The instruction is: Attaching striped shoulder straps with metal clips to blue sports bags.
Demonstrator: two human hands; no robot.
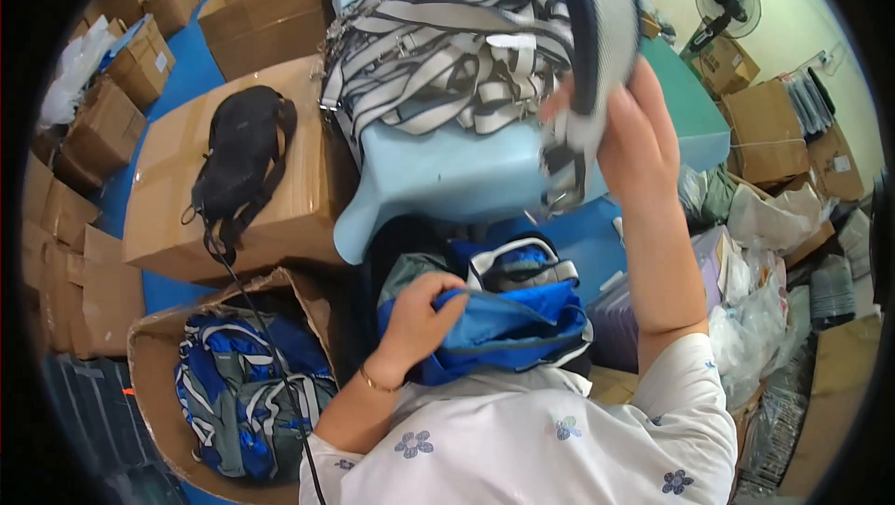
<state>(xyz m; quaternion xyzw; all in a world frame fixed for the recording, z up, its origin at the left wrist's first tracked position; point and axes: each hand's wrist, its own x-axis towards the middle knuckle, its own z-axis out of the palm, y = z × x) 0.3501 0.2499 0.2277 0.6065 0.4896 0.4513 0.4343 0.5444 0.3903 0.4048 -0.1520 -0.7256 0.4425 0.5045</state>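
A blue and grey bag (545, 314) sits on my lap with its mouth gaping. My left hand (424, 318) is closed on the near-left edge of that opening. Up at the right, my right hand (641, 137) grips a grey and navy shoulder strap (606, 34), lifted beside the heap. Its wide padded part arches above my fingers, and a buckle end dangles below, slightly blurred. The heap of similar grey and navy straps (438, 67), with metal hooks, covers much of the light blue table (438, 174).
At the lower left, an open carton (154, 346) holds several blue and grey bags. A black pouch (247, 146) with a cord lies on a closed carton (163, 193). Cartons and plastic bags (746, 337) crowd the right side. A fan (729, 0) stands far right.
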